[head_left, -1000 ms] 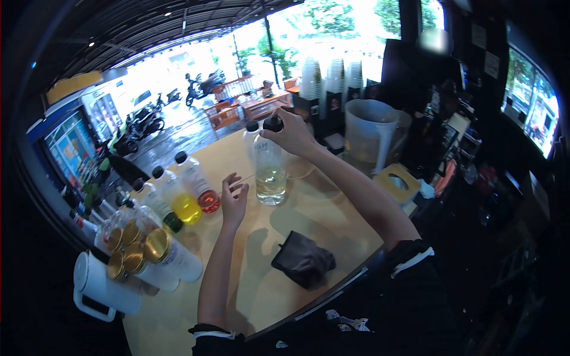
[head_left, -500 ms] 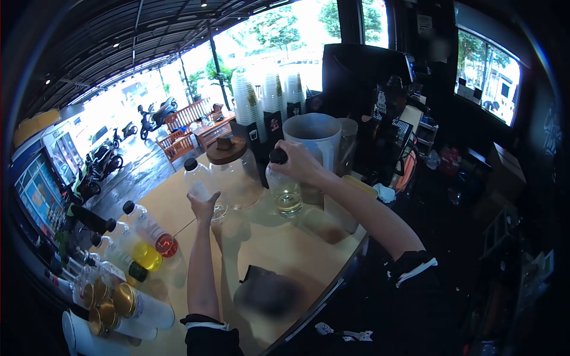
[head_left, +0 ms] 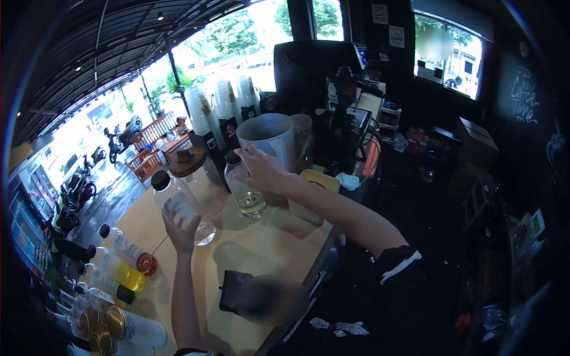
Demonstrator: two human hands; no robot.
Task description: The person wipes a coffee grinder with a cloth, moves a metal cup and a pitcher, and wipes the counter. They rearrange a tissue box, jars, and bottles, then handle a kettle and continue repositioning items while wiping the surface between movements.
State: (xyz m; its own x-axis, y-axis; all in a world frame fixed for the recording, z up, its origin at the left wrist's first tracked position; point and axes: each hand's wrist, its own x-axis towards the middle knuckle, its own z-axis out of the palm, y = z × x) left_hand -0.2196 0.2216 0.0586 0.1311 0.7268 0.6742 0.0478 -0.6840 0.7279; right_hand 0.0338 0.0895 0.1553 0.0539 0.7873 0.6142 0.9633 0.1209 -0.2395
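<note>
My left hand (head_left: 182, 232) is wrapped round the lower side of a clear plastic bottle (head_left: 181, 200) with a black cap, which looks nearly empty and leans a little. To its right stands a second black-capped bottle (head_left: 250, 204) with pale yellow liquid at the bottom. My right hand (head_left: 264, 171) is beside that bottle's cap and shoulder, its fingers stretched and apart. Behind the two bottles is a large glass jar (head_left: 208, 184) with a brown wooden lid. A white bucket (head_left: 267, 133) stands behind my right hand.
Bottles with red liquid (head_left: 146, 264) and yellow liquid (head_left: 132, 277) line the left of the wooden table (head_left: 208, 267), near gold-lidded jars (head_left: 117, 322). Stacked plastic cups (head_left: 202, 113) stand at the back. A dark, blurred object (head_left: 261, 296) lies near the front edge.
The view has turned to the right. My left hand has brought its bottle nearer to me. The fingers of my right hand have loosened from the other bottle's cap and spread.
</note>
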